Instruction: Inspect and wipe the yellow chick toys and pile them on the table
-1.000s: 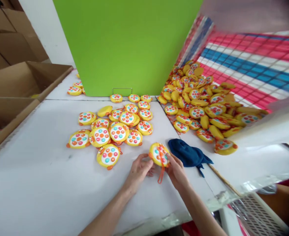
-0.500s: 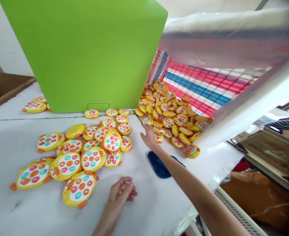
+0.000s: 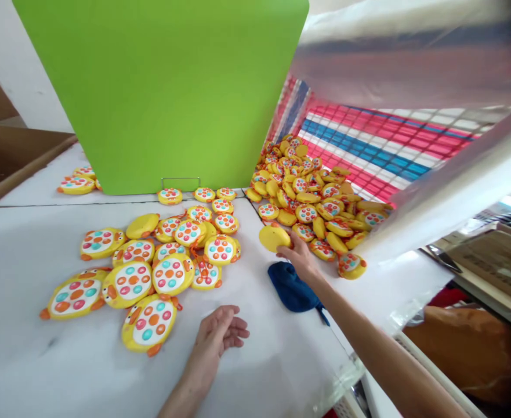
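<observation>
My right hand (image 3: 297,255) pinches one yellow duck-shaped toy (image 3: 274,238), its plain back showing, at the near edge of the large heap of toys (image 3: 307,213). Over the white table (image 3: 255,371), my left hand (image 3: 223,332) is held with fingers loosely curled and apart, nothing in it. To its left lies a spread group of the same toys, mostly with coloured dots up, such as the near one (image 3: 154,326). A dark blue cloth (image 3: 293,288) lies under and beside my right forearm.
A green board (image 3: 163,93) stands behind the toys. Beyond the heap is a striped sheet (image 3: 368,154) with plastic-wrapped rails. A cardboard box (image 3: 15,157) is at left; a brown bag (image 3: 473,348) is at lower right.
My right hand has taken hold of a toy at the heap's edge, where it was reaching with nothing held. The left hand's fingers have loosened. The view has shifted slightly.
</observation>
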Demonstrator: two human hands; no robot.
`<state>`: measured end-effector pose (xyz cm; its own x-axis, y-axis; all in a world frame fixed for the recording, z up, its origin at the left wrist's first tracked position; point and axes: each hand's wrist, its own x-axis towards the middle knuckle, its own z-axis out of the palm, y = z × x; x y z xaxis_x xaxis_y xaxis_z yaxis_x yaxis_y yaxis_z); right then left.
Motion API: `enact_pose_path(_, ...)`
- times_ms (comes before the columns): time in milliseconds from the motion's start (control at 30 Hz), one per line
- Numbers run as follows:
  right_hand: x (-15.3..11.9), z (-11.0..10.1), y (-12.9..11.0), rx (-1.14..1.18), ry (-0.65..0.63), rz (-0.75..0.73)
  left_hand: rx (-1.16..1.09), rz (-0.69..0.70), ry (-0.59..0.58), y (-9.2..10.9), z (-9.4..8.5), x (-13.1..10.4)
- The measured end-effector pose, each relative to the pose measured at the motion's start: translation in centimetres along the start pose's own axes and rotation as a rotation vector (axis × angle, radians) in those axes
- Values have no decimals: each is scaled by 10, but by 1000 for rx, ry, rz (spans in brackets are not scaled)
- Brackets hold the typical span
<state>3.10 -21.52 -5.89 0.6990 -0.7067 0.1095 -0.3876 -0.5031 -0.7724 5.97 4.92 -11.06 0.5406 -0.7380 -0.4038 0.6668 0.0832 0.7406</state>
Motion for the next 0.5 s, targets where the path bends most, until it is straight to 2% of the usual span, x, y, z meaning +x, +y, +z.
enact_pose_path(100, -55, 14, -14, 548, -297, 54, -96, -31, -24, 5, 2, -2)
enact_pose_path(167, -84, 22, -23, 726, -409, 114, -136, -55, -44, 7, 3, -3)
enact_pose_path(300, -115, 30, -28, 785, -480, 121, -188, -95, -111, 10, 3, -4)
enact_pose_path(433, -128, 31, -25, 776, -547, 34, -201, -132, -160, 11, 3, -6)
enact_pose_path(500, -134, 30, -24, 696, -537, -41, -168, -117, -164, 11, 4, -7)
